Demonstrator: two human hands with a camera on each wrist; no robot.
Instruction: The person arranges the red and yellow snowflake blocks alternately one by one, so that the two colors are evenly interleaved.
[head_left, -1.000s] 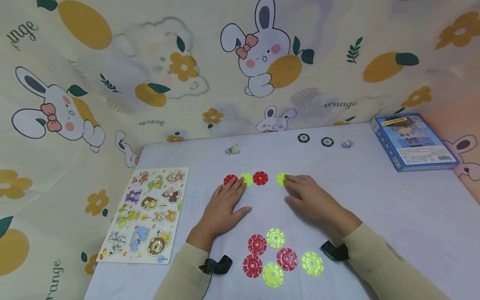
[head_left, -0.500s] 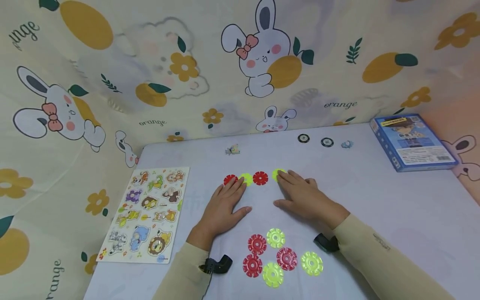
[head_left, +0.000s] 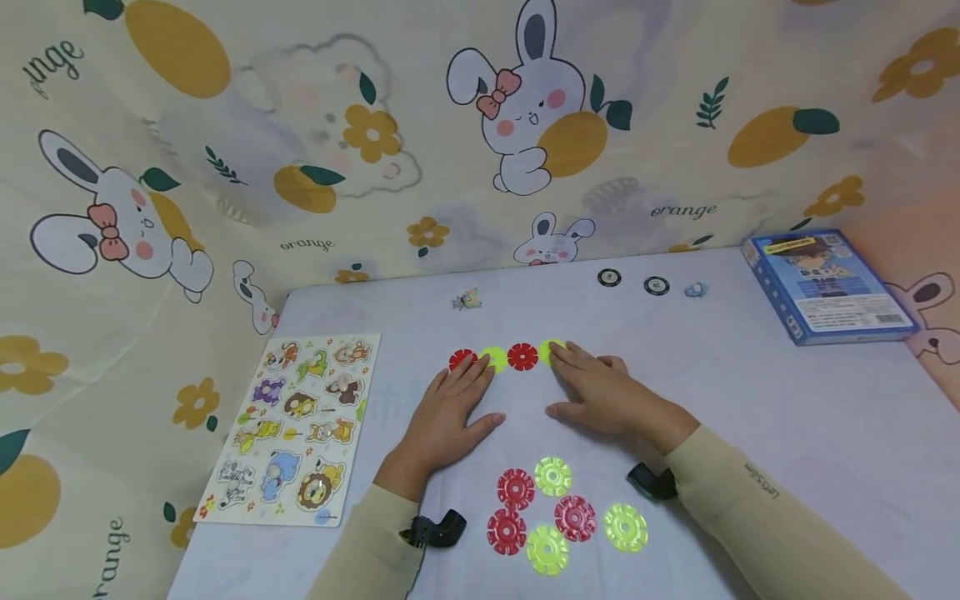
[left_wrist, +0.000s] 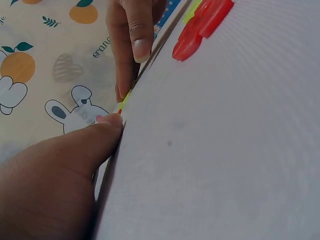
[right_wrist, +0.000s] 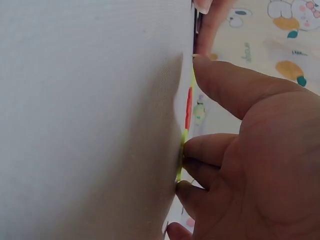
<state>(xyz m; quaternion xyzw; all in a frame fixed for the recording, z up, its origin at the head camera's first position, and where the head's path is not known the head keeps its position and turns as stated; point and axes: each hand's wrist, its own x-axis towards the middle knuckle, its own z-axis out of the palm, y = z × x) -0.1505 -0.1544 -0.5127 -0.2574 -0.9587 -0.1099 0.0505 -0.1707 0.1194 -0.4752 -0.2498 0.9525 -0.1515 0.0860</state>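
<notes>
A row of notched plastic discs lies across the middle of the table in the head view. My left hand (head_left: 450, 417) lies flat, its fingertips on the leftmost red disc (head_left: 459, 358) and at the edge of a yellow-green disc (head_left: 496, 358). Right of these is a second red disc (head_left: 522, 357). Fairly straight fingers of my right hand (head_left: 611, 396) press on another yellow-green disc (head_left: 549, 352), partly hidden, close beside that red one. In the right wrist view the row shows edge-on, with my right hand (right_wrist: 265, 150) against it.
Nearer me lie several loose discs, including a red disc (head_left: 506, 532) and a yellow-green disc (head_left: 626, 527). An animal puzzle board (head_left: 292, 429) is at left. At the back are a blue box (head_left: 828, 283), two black round pieces (head_left: 609, 277) and small figures (head_left: 467, 299).
My right hand has moved left, sliding the yellow-green disc along the table up close to the red disc. My left hand has stayed in place.
</notes>
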